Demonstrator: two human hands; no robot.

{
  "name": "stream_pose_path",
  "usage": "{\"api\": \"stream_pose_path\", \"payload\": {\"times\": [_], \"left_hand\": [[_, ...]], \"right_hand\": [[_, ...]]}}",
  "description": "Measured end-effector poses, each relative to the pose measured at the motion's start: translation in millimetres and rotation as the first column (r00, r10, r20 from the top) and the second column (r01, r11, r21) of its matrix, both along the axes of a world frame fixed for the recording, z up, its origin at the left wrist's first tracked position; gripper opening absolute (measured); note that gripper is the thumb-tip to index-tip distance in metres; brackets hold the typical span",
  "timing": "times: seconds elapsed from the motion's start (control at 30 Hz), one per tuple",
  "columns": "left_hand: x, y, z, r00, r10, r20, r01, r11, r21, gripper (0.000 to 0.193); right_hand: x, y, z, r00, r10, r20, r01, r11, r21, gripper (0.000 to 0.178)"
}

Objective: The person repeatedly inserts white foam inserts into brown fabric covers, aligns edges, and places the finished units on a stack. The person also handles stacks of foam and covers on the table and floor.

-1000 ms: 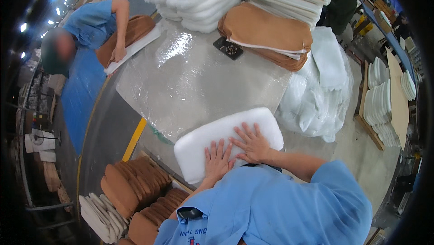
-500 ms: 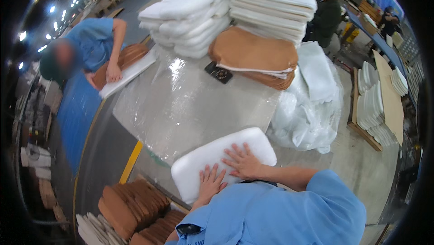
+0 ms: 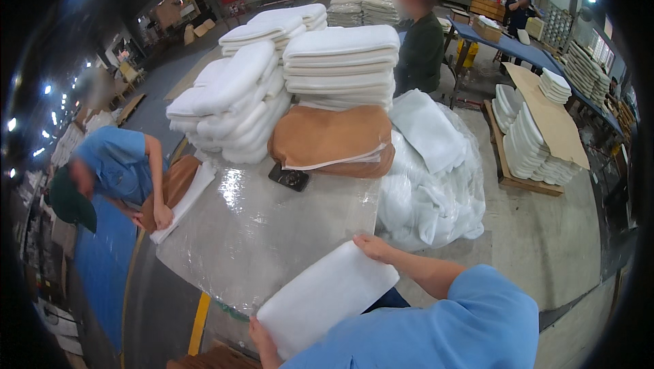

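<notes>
"Along the left edge of the surface (image 3: 266, 233), what's there?"

"Co-worker (image 3: 122, 161), hands on a brown piece (image 3: 178, 178). Far-left corner: loose white pile (image 3: 231, 100)."

"Near edge?"

"Left hand (image 3: 262, 339), curled on the left end of the white pad (image 3: 330, 294). Some fingers hidden. Pad's tilted; can't tell if it touches the surface."

"Middle, far side?"

"Black gadget (image 3: 289, 177), then brown stack (image 3: 330, 141), neat white pile (image 3: 340, 62) behind."

"Right hand (image 3: 373, 248)?"

"Closed on the pad's far corner, thumb placement unclear. Bag (image 3: 436, 192) beyond, by the right edge."

"Progress?"

"My read: this pad's midway through handling, bare white, gripped at both ends, not set down. Far-edge piles look like more to do; count unclear."
</notes>
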State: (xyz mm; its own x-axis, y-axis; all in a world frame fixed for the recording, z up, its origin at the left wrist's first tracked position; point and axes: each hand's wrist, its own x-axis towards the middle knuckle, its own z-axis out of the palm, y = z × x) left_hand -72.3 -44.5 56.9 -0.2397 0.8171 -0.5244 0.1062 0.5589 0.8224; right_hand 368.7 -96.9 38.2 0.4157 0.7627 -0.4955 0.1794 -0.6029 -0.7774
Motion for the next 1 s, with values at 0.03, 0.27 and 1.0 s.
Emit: {"api": "stream_pose_path", "payload": {"times": [0.03,0.27,1.0], "left_hand": [[-4.0,0.3,-0.3,0.993,-0.032,0.112,0.026,0.998,0.057,0.061],[-33.4,-14.6,-5.0,0.974,0.04,0.222,-0.009,0.99,-0.139,0.066],[-60.0,-25.1,1.6,0.97,0.169,0.173,-0.14,0.976,-0.166,0.065]], "right_hand": [[0.4,-1.1,-6.8,0.995,-0.04,-0.091,0.039,0.999,-0.011,0.07],[23.7,-17.2,-25.6,0.889,-0.138,-0.438,0.042,0.974,-0.222,0.081],[52.5,-5.6,-1.1,0.918,-0.078,-0.39,0.016,0.987,-0.16,0.075]]}}
